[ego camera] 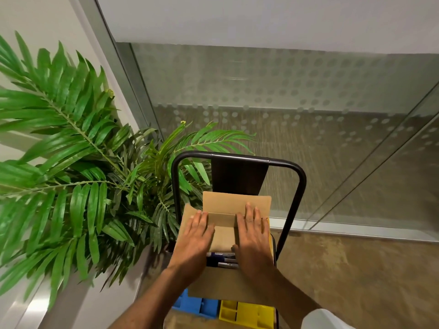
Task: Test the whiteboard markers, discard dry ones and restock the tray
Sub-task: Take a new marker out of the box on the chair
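A brown cardboard box (235,205) sits on the seat of a black metal chair (240,157). My left hand (194,238) lies flat on the box's left flap, fingers straight. On the right flap my right hand (254,238) presses down the same way. Between the hands the box stays partly uncovered, and several whiteboard markers (222,260) with blue and grey barrels show inside. The rest of the box's contents are hidden by the flaps and my hands.
A large green palm plant (78,162) fills the left side, touching the chair. A blue tray (197,305) and a yellow tray (247,314) lie under the box's near edge. A frosted glass wall (285,91) stands behind the chair; brown carpet (356,269) lies to the right.
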Motion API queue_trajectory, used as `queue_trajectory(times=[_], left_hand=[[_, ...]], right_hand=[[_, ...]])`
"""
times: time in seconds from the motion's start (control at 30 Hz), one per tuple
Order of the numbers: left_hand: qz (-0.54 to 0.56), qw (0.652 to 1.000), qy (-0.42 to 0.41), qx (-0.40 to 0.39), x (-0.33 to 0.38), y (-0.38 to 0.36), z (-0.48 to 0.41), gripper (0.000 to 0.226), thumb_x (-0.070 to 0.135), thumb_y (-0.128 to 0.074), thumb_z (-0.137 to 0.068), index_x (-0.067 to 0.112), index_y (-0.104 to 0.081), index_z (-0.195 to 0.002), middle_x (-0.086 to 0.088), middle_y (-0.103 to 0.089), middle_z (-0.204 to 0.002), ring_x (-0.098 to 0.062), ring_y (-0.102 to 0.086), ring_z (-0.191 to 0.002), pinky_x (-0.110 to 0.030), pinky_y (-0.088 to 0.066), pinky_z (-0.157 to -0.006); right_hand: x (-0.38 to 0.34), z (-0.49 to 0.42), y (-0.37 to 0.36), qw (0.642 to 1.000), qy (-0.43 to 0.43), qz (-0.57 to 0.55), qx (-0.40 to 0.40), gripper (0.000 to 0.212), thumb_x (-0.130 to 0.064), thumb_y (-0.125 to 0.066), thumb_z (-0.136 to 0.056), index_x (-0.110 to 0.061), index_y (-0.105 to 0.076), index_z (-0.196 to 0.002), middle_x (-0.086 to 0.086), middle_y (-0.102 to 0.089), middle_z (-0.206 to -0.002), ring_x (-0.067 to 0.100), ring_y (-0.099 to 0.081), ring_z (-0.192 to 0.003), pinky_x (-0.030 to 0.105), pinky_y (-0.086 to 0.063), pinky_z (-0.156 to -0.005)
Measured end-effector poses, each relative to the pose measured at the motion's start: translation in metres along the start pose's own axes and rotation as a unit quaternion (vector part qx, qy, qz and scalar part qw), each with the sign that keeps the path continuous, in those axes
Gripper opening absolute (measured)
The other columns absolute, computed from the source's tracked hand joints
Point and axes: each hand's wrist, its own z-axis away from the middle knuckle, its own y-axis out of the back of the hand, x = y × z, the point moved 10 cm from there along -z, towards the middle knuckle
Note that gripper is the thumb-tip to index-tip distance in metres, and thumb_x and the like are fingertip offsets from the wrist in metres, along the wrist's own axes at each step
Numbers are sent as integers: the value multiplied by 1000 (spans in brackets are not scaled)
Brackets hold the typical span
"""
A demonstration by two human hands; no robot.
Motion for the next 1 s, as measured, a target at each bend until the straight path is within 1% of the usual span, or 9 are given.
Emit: queue_trajectory(times=[0.1,0.23,0.33,0.4,0.5,0.6,0.73,0.83,1.0], left_hand=[[85,995,2,-57,0,-11,-10,93,-8,-59,-86,13,-11,-163,-16,8,-169,-30,18,-155,-44,17,-121],[130,987,31,-93,-3,-16,-17,97,-11,-49,-88,16,8,-163,-8,20,-168,-25,28,-153,-47,19,-123],[158,982,40,-93,-7,-22,-18,98,-8,-50,-90,17,12,-162,-4,22,-168,-23,28,-152,-47,16,-125],[171,980,48,-93,-9,-24,-20,96,-4,-51,-94,19,13,-162,-2,22,-168,-21,28,-152,-47,16,-125],[175,978,54,-97,-10,-28,-21,94,-1,-51,-96,19,13,-162,-1,22,-168,-20,28,-152,-49,13,-126],[170,981,52,-81,-10,-32,-21,93,-3,-49,-96,21,13,-162,-1,21,-169,-20,28,-152,-49,13,-126],[163,983,47,-67,-9,-35,-21,91,-2,-48,-96,19,11,-162,-3,21,-168,-21,28,-152,-49,15,-125],[143,988,32,-58,-6,-31,-19,96,-7,-51,-91,14,9,-162,-6,21,-167,-26,26,-153,-50,13,-125],[129,991,25,-31,-7,-29,-16,95,-10,-48,-88,14,6,-163,-7,17,-168,-27,24,-154,-49,15,-123]], right_hand=[[2,0,3,1000,0,7,10,82,-10,-75,-78,-6,-35,-149,22,-12,-161,40,-9,-149,62,-27,-112],[4,-1,14,1000,5,-5,23,77,-10,-76,-78,-6,-40,-146,23,-22,-158,40,-19,-147,60,-29,-113],[6,0,26,999,23,-39,8,82,-2,-76,-73,-7,-39,-145,21,-27,-157,39,-20,-147,61,-28,-113],[12,2,44,997,26,-70,4,84,0,-70,-76,-11,-32,-150,16,-19,-160,34,-11,-150,60,-21,-117],[29,8,74,994,3,-109,-20,72,-9,-56,-91,-23,-23,-153,3,-4,-164,21,7,-151,43,5,-120],[38,12,90,997,26,-68,-10,63,-11,-54,-94,-25,-30,-151,3,-8,-164,20,6,-150,36,9,-116],[44,23,86,998,69,-1,-4,56,-6,-55,-92,-19,-44,-145,8,-18,-162,26,-1,-151,39,10,-116],[46,29,74,995,86,43,-11,53,-5,-45,-90,-13,-46,-143,11,-26,-159,30,-7,-151,43,5,-121],[41,25,34,990,112,42,-75,44,-24,-62,-90,-22,-51,-133,9,-43,-150,30,-27,-144,43,-14,-119]])
